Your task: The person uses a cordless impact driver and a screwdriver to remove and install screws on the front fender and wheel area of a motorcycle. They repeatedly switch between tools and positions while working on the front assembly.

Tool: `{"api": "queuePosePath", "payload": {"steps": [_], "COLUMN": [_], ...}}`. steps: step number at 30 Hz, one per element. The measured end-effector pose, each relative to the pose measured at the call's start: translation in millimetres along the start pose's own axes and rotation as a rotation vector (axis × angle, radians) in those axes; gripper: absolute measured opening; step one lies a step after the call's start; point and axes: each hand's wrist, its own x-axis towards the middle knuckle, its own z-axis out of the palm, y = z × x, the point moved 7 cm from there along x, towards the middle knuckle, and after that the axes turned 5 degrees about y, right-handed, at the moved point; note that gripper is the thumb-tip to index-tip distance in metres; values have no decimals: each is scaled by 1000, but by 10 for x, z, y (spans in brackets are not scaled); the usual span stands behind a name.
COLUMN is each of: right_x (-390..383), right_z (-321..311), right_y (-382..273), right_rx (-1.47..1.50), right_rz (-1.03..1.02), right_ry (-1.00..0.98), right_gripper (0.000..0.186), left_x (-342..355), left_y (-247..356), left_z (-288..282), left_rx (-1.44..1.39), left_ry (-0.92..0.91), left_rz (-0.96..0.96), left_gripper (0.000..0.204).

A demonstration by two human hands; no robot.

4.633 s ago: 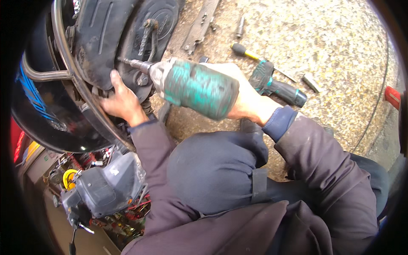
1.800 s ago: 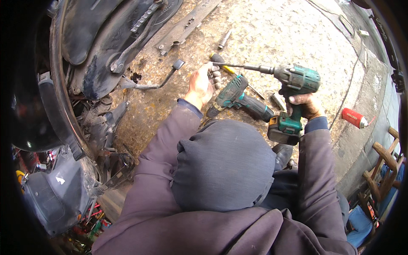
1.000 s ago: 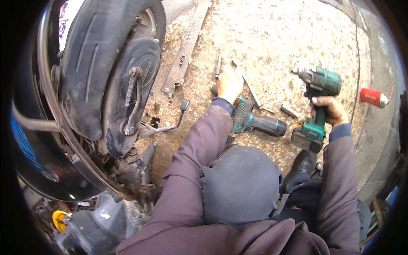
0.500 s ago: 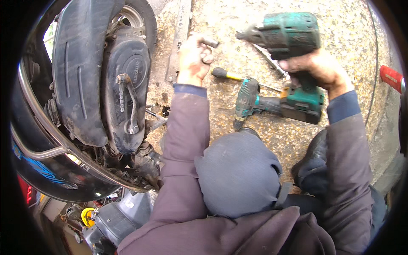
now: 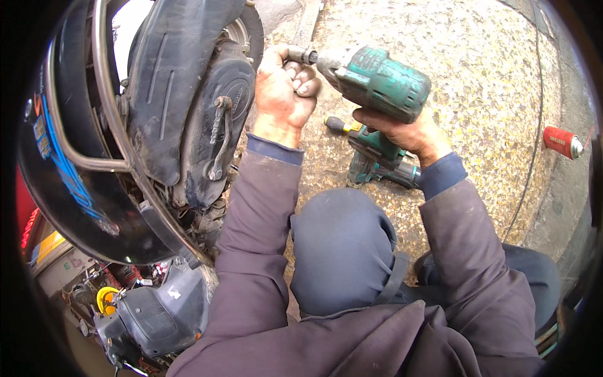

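My left hand [image 5: 286, 94] has its fingers curled closed, with a metal socket [image 5: 304, 55] between thumb and forefinger. Gripped by its handle, a teal and black impact wrench [image 5: 386, 81] is in my right hand [image 5: 411, 135]. Its nose points left and meets the socket's end; whether the socket is seated on the drive cannot be made out. Below the wrench, a second teal and black power drill [image 5: 363, 168] lies on the ground, partly hidden by my right hand and the wrench's base. A screwdriver [image 5: 337, 124] with a black and yellow handle lies beside it.
To the left stands a scooter with a dusty black engine cover [image 5: 235, 94], a kick-start lever [image 5: 220, 141] and a metal guard bar [image 5: 113, 164]. A red spray can [image 5: 561, 142] is at the right, past a dark cable [image 5: 539, 94]. Another scooter [image 5: 151, 317] is at lower left.
My right hand has brought the impact wrench left and down to the socket in my left hand. The view has shifted, so the scooter sits farther right and the spray can shows more fully.
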Motion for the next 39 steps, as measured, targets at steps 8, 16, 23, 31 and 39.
{"api": "queuePosePath", "payload": {"steps": [8,16,23,31,39], "right_x": [20,42,79,191,214], "right_z": [272,364,406,559,835], "right_y": [-214,25,76,-14,157], "right_rx": [49,782,495,149,324], "right_rz": [-152,224,173,-248,-114], "right_ry": [109,-81,-64,72,12], "right_gripper": [37,29,38,46,46], "left_x": [-162,-80,38,229,240], "left_y": [134,760,691,794,828], "left_z": [34,-246,-256,-715,-723], "left_rx": [197,9,113,227,168], "left_ry": [-12,225,171,279,206], "left_rz": [3,194,221,90,30], "left_gripper": [28,22,33,33,18]}}
